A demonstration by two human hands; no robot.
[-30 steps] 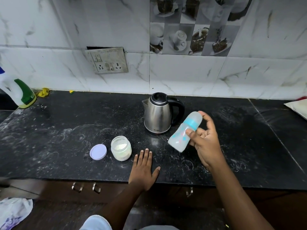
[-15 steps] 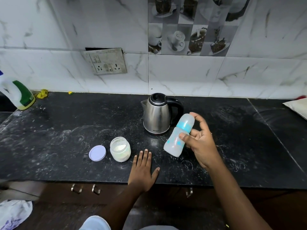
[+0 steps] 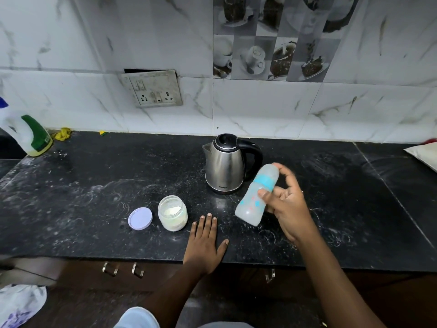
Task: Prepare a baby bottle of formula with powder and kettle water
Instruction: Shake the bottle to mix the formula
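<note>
My right hand (image 3: 287, 209) grips a capped baby bottle (image 3: 256, 196) with a blue ring, tilted above the black counter (image 3: 94, 190), its cap end up and to the right. The bottle and fingers look slightly blurred. Just behind it stands a steel kettle (image 3: 225, 166) with a black handle and lid. An open jar of white powder (image 3: 172, 213) sits left of centre, with its lilac lid (image 3: 140, 218) lying flat beside it. My left hand (image 3: 204, 242) rests flat on the counter's front edge, fingers straight, right of the jar.
A white and green bottle (image 3: 28, 136) stands at the far left by the wall. A wall socket panel (image 3: 153, 89) is above the counter. A pale packet (image 3: 423, 155) pokes in at the right edge. Drawer handles (image 3: 123, 269) sit below the counter.
My right hand has shifted the bottle slightly back and forth near the kettle while keeping it tilted. The left hand has stayed flat on the counter.
</note>
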